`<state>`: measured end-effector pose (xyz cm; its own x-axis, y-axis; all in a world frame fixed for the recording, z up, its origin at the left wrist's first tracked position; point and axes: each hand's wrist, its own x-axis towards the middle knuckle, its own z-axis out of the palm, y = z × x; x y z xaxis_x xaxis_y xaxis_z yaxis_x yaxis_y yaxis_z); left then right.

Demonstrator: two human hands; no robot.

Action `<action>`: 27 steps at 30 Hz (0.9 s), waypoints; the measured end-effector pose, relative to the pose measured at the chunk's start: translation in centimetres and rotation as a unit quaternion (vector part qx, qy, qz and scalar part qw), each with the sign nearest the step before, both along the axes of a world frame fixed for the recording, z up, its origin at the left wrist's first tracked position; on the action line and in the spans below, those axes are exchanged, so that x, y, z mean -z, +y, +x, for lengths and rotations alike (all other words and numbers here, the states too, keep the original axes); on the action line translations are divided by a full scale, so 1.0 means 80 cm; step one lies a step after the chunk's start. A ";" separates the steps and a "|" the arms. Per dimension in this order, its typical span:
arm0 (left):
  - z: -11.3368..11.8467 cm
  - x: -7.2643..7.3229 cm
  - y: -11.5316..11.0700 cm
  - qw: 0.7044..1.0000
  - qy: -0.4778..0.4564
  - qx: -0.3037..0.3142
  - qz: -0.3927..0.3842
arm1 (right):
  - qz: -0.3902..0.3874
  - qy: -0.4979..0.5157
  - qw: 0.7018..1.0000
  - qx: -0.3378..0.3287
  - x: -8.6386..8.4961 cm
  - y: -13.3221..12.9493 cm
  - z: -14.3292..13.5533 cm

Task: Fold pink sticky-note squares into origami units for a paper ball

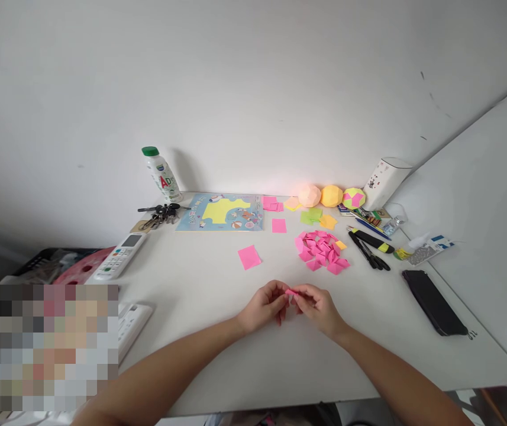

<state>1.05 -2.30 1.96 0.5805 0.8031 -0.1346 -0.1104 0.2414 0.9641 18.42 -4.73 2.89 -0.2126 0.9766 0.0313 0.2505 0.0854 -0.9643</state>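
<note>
Between my two hands, above the front middle of the white table, is a small folded piece of pink paper. My left hand pinches its left side, and my right hand pinches the right side. The fingertips cover part of it. Just beyond my right hand lies a heap of folded pink paper pieces, with a bit of orange at its right edge. A flat pink paper square rests beyond my left hand. Farther back lies another pink square.
Three faceted paper balls stand by the wall, near a white box. Pens and a cutter lie at right, with a black pouch. At left are a bottle, keys, a remote and a blue picture sheet.
</note>
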 end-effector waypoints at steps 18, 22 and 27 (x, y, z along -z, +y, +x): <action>0.002 -0.003 0.000 0.999 0.029 0.005 -0.015 | -0.002 -0.054 0.998 0.014 0.004 0.008 0.008; -0.002 -0.054 -0.029 0.997 0.049 0.062 0.001 | 0.036 -0.119 0.987 0.096 0.007 0.023 0.023; -0.011 -0.104 -0.083 0.936 -0.102 0.335 0.020 | 0.042 -0.168 0.974 0.145 0.009 0.038 0.035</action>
